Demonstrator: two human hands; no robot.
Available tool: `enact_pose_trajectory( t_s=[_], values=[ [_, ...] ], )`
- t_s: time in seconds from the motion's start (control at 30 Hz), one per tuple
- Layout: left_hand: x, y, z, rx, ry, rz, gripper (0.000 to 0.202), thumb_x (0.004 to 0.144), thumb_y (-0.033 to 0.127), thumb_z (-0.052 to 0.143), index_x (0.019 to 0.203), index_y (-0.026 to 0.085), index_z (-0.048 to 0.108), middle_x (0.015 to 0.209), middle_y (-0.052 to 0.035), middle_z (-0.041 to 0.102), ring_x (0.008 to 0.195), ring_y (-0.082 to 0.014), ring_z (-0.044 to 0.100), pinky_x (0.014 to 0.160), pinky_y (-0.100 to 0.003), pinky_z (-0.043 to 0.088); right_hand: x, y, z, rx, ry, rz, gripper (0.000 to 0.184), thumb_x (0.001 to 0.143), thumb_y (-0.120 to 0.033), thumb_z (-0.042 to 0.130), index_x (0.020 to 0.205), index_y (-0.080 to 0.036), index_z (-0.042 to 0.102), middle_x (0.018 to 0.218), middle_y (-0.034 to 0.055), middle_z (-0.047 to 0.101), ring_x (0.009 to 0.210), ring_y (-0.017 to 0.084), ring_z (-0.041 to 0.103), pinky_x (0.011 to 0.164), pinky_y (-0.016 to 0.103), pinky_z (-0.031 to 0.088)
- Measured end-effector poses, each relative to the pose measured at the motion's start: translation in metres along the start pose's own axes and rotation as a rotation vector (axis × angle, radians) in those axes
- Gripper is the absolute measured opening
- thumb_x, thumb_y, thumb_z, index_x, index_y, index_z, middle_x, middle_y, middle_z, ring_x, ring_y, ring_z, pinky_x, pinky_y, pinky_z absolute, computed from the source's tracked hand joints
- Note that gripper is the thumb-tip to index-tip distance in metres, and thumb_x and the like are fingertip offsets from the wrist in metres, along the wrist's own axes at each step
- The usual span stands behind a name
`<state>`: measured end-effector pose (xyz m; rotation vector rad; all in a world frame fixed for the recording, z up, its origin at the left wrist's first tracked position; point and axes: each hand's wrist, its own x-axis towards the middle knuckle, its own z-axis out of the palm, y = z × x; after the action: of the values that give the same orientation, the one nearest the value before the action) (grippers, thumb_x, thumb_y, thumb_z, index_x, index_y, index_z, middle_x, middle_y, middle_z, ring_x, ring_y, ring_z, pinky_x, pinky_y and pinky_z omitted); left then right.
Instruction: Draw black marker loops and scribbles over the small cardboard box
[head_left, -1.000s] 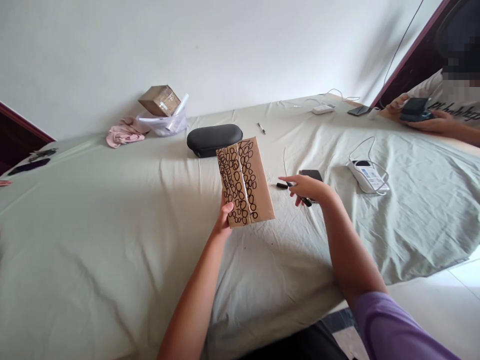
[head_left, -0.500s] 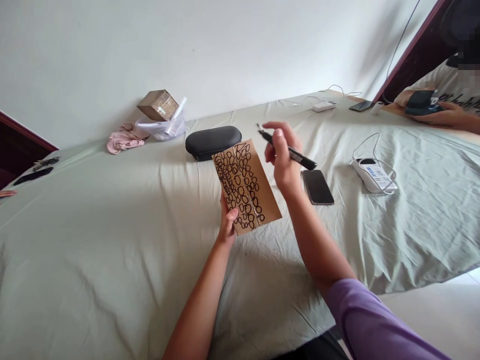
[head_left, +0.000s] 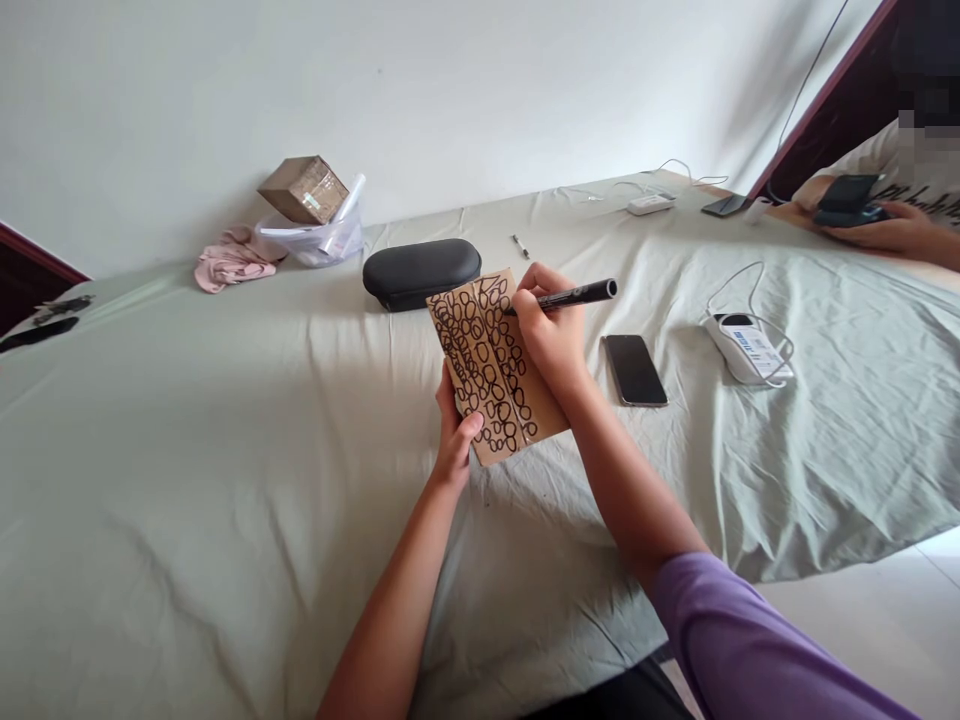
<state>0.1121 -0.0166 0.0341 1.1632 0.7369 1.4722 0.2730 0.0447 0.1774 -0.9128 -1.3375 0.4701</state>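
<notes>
Since the left hand [head_left: 455, 432] pinches the light, stiff cardboard [head_left: 491, 365] by its lower edge, it looks steady—right hand [head_left: 551, 330] gripping the marker [head_left: 570, 296].

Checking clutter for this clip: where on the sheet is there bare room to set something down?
Free: the wide stretch of sheet left of the cardboard box, below the pink cloth. Crowded: right of the box, by phone and charger; behind, the black case.

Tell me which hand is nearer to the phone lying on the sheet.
Right. The right hand, holding a marker at the cardboard, sits just left of the phone. The left hand grips the cardboard's lower edge, farther away.
</notes>
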Motion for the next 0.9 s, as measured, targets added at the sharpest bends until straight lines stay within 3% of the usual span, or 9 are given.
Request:
enact_pose_trajectory(
  t_s=[0.13,0.3,0.43,0.53,0.67,0.77,0.83,0.9],
  values=[
    [-0.002,0.004,0.003,-0.044,-0.009,-0.029,0.097,0.089,0.066,0.084,0.174,0.045,0.044,0.192,0.0018,0.028,0.180,-0.0385,0.022,0.149,-0.060,0.021,0.001,0.003,-0.001,-0.016,0.016,0.034,0.041,0.094,-0.037,0.063,0.068,-0.026,0.033,0.065,-0.0034,0.030,0.067,0.015,0.031,0.062,0.031,0.033],
    [-0.004,0.013,0.012,-0.048,0.030,-0.032,0.094,0.090,0.061,0.083,0.174,0.045,0.045,0.191,0.0034,0.031,0.180,-0.0364,0.022,0.149,-0.058,0.023,0.001,0.008,0.000,-0.026,0.146,0.071,0.042,0.099,-0.040,0.061,0.073,-0.028,0.030,0.071,-0.0025,0.024,0.068,0.016,0.033,0.062,0.031,0.035],
    [-0.004,0.011,0.013,-0.049,0.053,-0.027,0.091,0.089,0.059,0.082,0.172,0.045,0.047,0.187,0.0008,0.039,0.179,-0.0359,0.027,0.146,-0.057,0.030,0.002,0.009,0.001,-0.028,0.040,0.057,0.041,0.100,-0.039,0.063,0.073,-0.027,0.036,0.068,-0.0040,0.031,0.065,0.014,0.035,0.063,0.031,0.037],
    [-0.004,0.008,0.011,-0.034,0.034,0.003,0.090,0.090,0.059,0.081,0.172,0.045,0.047,0.188,0.0016,0.035,0.180,-0.0364,0.024,0.147,-0.057,0.026,0.006,0.008,-0.008,0.002,0.126,0.059,0.033,0.104,-0.045,0.061,0.081,-0.027,0.047,0.070,-0.0031,0.044,0.066,0.014,0.044,0.064,0.031,0.041],
    [-0.002,0.003,0.009,0.011,0.019,0.032,0.091,0.090,0.060,0.081,0.172,0.042,0.047,0.189,-0.0012,0.032,0.180,-0.0369,0.021,0.148,-0.057,0.023,0.009,0.026,-0.046,0.015,0.240,0.115,0.029,0.104,-0.058,0.062,0.107,-0.029,0.059,0.077,-0.0016,0.057,0.062,0.014,0.045,0.058,0.031,0.037],
    [-0.001,0.004,0.010,0.011,0.012,0.041,0.094,0.089,0.063,0.080,0.173,0.042,0.045,0.189,-0.0014,0.032,0.180,-0.0372,0.022,0.147,-0.057,0.024,-0.005,0.056,-0.092,-0.050,0.185,0.242,0.032,0.094,-0.057,0.071,0.103,-0.028,0.060,0.076,-0.0012,0.062,0.058,0.013,0.044,0.057,0.031,0.036],
    [-0.001,0.006,0.012,-0.005,0.019,0.027,0.095,0.088,0.066,0.080,0.173,0.043,0.045,0.187,-0.0008,0.037,0.179,-0.0368,0.025,0.147,-0.057,0.026,-0.020,0.077,-0.123,-0.072,0.043,0.381,0.038,0.084,-0.051,0.077,0.112,-0.028,0.064,0.100,0.0046,0.077,0.063,0.014,0.055,0.061,0.032,0.042],
    [0.000,0.009,0.014,-0.019,0.037,0.012,0.093,0.087,0.067,0.081,0.171,0.043,0.048,0.184,-0.0007,0.043,0.178,-0.0357,0.028,0.147,-0.055,0.028,-0.034,0.093,-0.148,0.061,-0.047,0.593,0.053,0.077,-0.049,0.074,0.125,-0.029,0.061,0.131,0.0102,0.079,0.078,0.018,0.070,0.068,0.032,0.051]
  ],
)
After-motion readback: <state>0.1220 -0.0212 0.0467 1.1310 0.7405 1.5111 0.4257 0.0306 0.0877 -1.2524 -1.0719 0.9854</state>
